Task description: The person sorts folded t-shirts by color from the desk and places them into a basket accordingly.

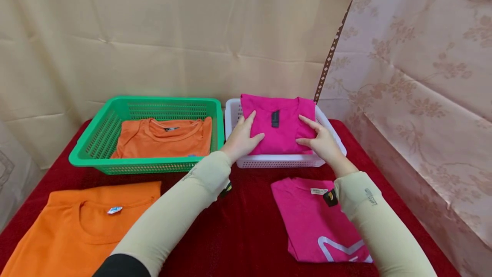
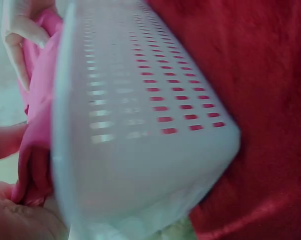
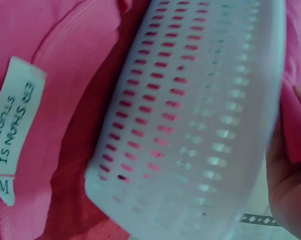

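A folded pink T-shirt (image 1: 274, 136) with a dark neck label lies in the mouth of the white basket (image 1: 282, 161), its far edge above the rim. My left hand (image 1: 243, 137) holds its left side, and my right hand (image 1: 322, 140) its right side, fingers spread over the top. In the left wrist view, cloth shows between the thumb and fingers of the left hand (image 2: 25, 220). Pink cloth also lies against the right hand (image 3: 288, 192) in the right wrist view. The basket wall hides part of both hands there.
Left of the white basket stands a green basket (image 1: 146, 165) containing a folded orange T-shirt (image 1: 165, 140). Another orange T-shirt (image 1: 92, 225) lies front left. A second pink T-shirt (image 1: 311, 221) lies front right on the red cloth (image 1: 246, 225). Curtains (image 1: 153, 33) hang behind.
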The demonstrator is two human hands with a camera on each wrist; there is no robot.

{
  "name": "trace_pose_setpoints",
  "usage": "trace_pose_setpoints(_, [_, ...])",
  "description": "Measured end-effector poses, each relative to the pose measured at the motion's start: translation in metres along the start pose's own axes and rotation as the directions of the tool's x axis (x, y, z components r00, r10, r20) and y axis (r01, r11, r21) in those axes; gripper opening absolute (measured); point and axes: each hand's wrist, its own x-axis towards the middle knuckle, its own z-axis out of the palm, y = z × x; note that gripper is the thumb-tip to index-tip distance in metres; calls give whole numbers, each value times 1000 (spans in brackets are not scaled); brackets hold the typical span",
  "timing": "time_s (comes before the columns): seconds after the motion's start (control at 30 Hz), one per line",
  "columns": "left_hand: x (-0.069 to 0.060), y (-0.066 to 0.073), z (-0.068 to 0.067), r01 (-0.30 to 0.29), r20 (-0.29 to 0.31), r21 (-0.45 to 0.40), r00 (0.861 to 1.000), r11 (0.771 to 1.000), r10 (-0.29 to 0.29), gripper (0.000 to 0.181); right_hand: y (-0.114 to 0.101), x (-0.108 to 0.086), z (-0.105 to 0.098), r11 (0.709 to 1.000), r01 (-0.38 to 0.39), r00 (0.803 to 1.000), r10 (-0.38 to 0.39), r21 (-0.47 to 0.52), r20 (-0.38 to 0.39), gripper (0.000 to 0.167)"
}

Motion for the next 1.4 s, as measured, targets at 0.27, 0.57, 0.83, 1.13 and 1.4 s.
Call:
trace_pose_setpoints(0.27, [14,-11,13,71,20,225,997,972,-77,77,19,15,17,972,35,999,-25,-231,45,76])
trace_pose_setpoints(0.57, [18,-13,19,33,60,380,996,925,-60,84,20,16,23,889,25,999,-13,-457,31,73])
trace_pose_setpoints(0.83, [17,-14,21,-93,70,448,995,889,69,52,19,17,24,865,-69,995,95,-497,28,69])
trace_pose_setpoints(1.13, [14,-20,22,-158,86,442,987,883,134,37,17,18,26,831,-169,980,197,-531,-3,58])
trace_pose_setpoints(1.4, [9,-22,21,-219,43,396,974,892,220,31,19,9,31,854,-149,977,49,-498,-208,44])
